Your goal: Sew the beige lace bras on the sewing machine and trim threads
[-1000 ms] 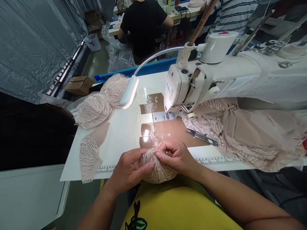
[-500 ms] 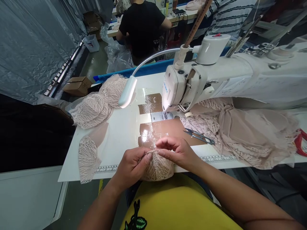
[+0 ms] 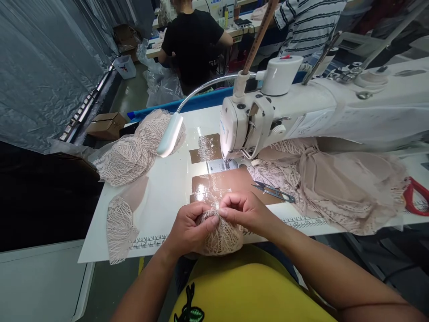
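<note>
A beige lace piece [image 3: 223, 239], rounded like a cup, hangs at the table's front edge in front of my yellow top. My left hand [image 3: 191, 228] pinches its upper edge between thumb and forefinger. Close beside it, my right hand [image 3: 243, 210] pinches the same edge, thumb and fingertips together. Behind my hands is the sewing machine [image 3: 234, 125], its needle area over a metal plate [image 3: 216, 166]. Thread snips [image 3: 274, 192] lie to the right of my right hand on brown tape [image 3: 228, 179].
Lace pieces [image 3: 124, 158] are heaped at the left, with a single lace piece [image 3: 120, 228] over the front edge. More beige lace and mesh [image 3: 342, 183] lies at the right near red-handled scissors [image 3: 415, 197]. A lamp [image 3: 170, 134] bends over the table. Two people sit beyond.
My right thumb and fingers have closed onto the lace edge, meeting my left fingertips. The view has shifted slightly, so the machine appears further left.
</note>
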The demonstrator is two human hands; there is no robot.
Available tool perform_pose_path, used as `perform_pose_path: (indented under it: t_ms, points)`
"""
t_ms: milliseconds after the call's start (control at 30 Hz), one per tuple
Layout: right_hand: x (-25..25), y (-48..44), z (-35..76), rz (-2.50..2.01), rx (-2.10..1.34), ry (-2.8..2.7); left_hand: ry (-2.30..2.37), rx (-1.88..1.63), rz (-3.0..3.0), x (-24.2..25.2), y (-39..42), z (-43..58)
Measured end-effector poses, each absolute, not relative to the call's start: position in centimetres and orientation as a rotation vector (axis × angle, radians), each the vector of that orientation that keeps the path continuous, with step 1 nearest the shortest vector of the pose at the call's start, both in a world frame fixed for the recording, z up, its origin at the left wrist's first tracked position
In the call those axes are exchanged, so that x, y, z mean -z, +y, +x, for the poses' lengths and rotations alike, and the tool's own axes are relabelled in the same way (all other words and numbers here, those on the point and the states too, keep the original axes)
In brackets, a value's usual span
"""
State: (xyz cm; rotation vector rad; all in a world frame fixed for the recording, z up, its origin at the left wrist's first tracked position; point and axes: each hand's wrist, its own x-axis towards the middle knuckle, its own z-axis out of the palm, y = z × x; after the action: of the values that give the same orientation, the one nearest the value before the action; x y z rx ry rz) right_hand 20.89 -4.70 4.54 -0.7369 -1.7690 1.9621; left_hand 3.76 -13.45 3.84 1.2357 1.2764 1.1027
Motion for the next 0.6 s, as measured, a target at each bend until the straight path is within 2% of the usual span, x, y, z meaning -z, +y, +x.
perform_pose_path:
  t_ms: [133,233,333,400,467,533,567,600]
  points:
    - [-3.8,-3.6,21.2,-0.795,-1.978,-1.693,1.186,-1.169,0.798,-3.2,-12.4,4.2]
    - [-3.6,-2.3,22.9,-0.897,-1.832,-1.735,1.316,-1.303,0.640,-4.2,-11.9,2.3]
    - [-4.1,-0.9,25.4,-1.052,-1.587,-1.840,1.684,-1.508,0.825,-5.9,-11.0,-0.7]
    - [-4.7,-0.3,26.6,-1.122,-1.424,-1.919,1.989,-1.496,1.175,-6.4,-9.7,-1.6]
    - [-5.5,0.2,26.8,-1.168,-1.293,-2.038,2.154,-1.242,1.682,-5.9,-7.7,-0.7]
    - [-6.2,0.7,26.2,-1.188,-1.169,-2.212,2.113,-0.810,2.182,-4.4,-5.6,1.7]
    - [-6.4,0.9,25.7,-1.183,-1.111,-2.311,2.128,-0.537,2.343,-3.5,-4.6,3.3]
    - [-6.5,1.2,25.2,-1.174,-1.046,-2.401,2.080,-0.440,2.396,-2.7,-3.9,4.9]
